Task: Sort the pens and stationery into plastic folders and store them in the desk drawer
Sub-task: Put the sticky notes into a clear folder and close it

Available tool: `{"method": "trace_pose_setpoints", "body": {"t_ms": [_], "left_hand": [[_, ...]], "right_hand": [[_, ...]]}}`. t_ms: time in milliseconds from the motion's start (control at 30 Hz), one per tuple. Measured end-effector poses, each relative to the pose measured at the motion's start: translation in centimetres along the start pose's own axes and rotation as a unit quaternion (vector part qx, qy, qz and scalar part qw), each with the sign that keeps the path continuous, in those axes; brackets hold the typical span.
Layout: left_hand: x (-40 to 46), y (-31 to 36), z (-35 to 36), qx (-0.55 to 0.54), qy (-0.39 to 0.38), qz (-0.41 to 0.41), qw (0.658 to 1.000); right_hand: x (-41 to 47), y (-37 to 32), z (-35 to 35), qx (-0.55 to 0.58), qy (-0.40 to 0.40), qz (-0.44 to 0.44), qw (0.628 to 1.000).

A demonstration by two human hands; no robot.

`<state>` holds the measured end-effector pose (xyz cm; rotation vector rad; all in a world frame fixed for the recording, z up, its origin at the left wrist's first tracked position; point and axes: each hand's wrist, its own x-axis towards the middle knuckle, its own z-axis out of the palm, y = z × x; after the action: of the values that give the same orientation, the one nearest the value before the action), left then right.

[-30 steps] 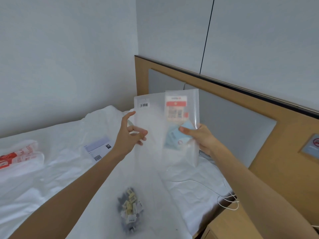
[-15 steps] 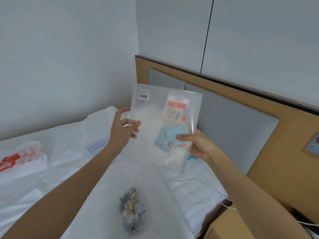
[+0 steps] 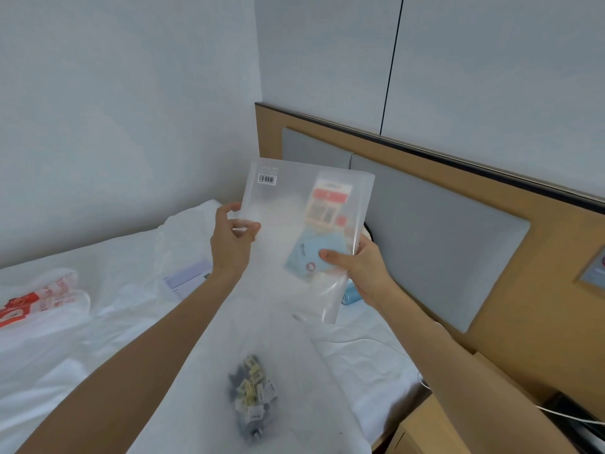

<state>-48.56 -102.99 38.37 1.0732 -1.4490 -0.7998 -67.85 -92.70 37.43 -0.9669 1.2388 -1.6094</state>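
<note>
both hands' (image 3: 230, 245) (image 3: 358, 268) fingers (image 3: 329, 257) round folder (image 3: 291, 224)

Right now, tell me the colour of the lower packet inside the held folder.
Light blue packet, seen through the frosted clear folder; the head view shows it, under the right thumb.

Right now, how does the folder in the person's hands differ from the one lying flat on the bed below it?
The held folder is up in the air, gripped by the left hand and right hand; the lower folder lies flat on the bed, untouched. The held one shows a red-labelled packet and a blue packet inside; the lower one shows a clump of small dark and yellowish pieces. Both are frosted, translucent plastic.
</note>
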Motion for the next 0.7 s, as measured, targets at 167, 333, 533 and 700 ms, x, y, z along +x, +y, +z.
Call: {"method": "trace_pose_setpoints", "body": {"t_ms": [167,333,533,700], "left_hand": [[0.9,0.0,0.3,0.004,0.002,-0.005,1.000],[0.1,-0.4,0.8,0.006,0.001,-0.009,1.000],[-1.1,-0.3,1.5,0.070,-0.002,0.073,0.995],[-2.8,1.0,2.5,0.172,0.010,0.155,0.973]], "right_hand": [[0.0,-0.2,0.1,-0.022,-0.012,-0.001,1.000],[-0.2,-0.4,-0.3,-0.025,-0.009,0.007,1.000],[-0.6,-0.7,-0.5,-0.007,0.005,-0.001,1.000],[-0.7,-1.0,-0.2,-0.009,0.019,-0.016,1.000]]}}
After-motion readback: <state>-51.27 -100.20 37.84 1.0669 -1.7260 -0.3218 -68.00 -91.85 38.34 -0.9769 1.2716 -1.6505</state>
